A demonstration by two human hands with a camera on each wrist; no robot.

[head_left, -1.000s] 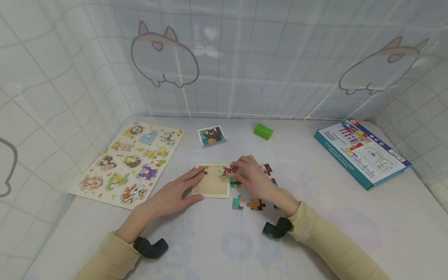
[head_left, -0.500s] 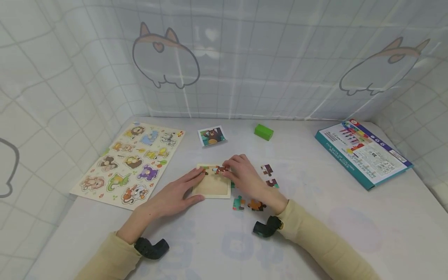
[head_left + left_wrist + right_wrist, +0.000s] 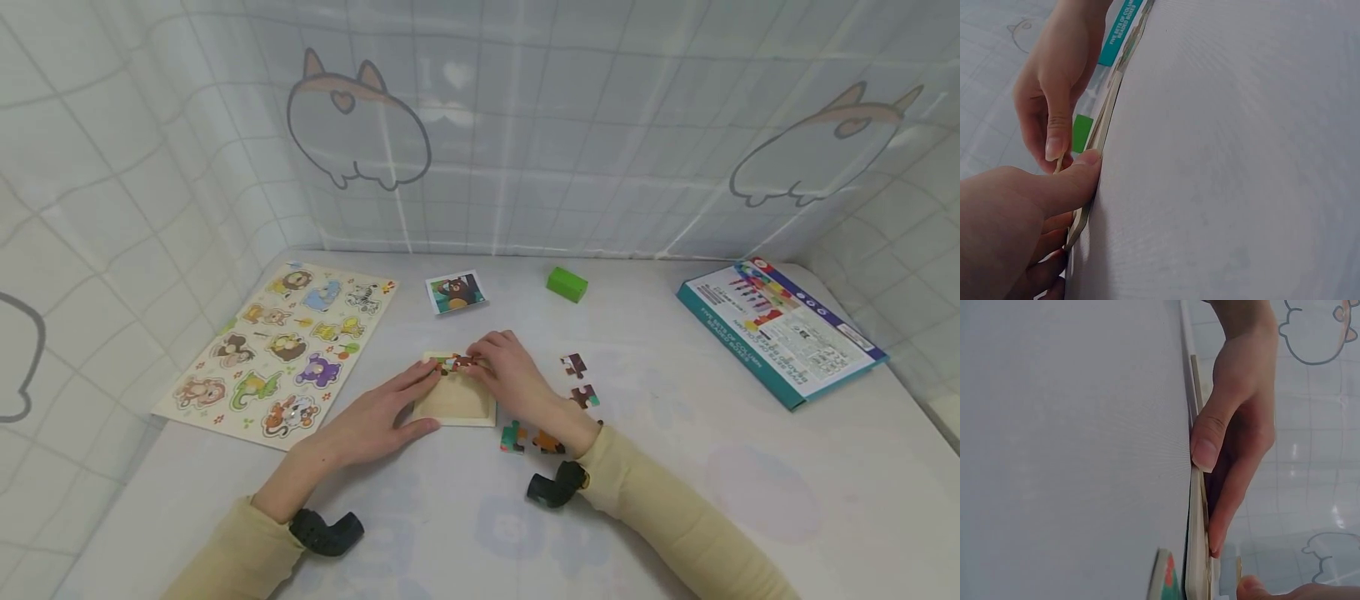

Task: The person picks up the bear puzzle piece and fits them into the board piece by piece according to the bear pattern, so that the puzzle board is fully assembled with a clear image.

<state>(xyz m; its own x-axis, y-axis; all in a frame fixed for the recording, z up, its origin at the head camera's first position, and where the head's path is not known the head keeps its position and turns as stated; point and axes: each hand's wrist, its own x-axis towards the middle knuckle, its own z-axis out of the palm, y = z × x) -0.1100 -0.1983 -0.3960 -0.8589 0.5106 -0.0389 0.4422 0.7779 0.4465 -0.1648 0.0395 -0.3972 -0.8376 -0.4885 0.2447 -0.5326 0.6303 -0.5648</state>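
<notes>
A square wooden puzzle tray [image 3: 465, 403] lies on the table, with one corner piece [image 3: 442, 360] set at its far left. My left hand [image 3: 375, 417] holds the tray at its left side, thumb at the near edge and fingers over the far left corner. Between the thumb and fingers of my right hand [image 3: 517, 382] is a brown bear-face puzzle piece [image 3: 462, 363], pinched over the tray's far side, right beside the corner piece. In the left wrist view the held piece [image 3: 1059, 164] shows edge-on under the right thumb.
Loose puzzle pieces lie right of the tray, including a teal one [image 3: 513, 437] and a brown one [image 3: 573, 365]. Behind stand a bear picture card [image 3: 456, 292] and a green block [image 3: 567, 284]. An animal puzzle board [image 3: 307, 333] lies left, a teal-edged box [image 3: 780, 333] right.
My right hand has moved left with the bear-face piece, from the tray's far right corner to beside the corner piece. The left hand has stayed on the tray.
</notes>
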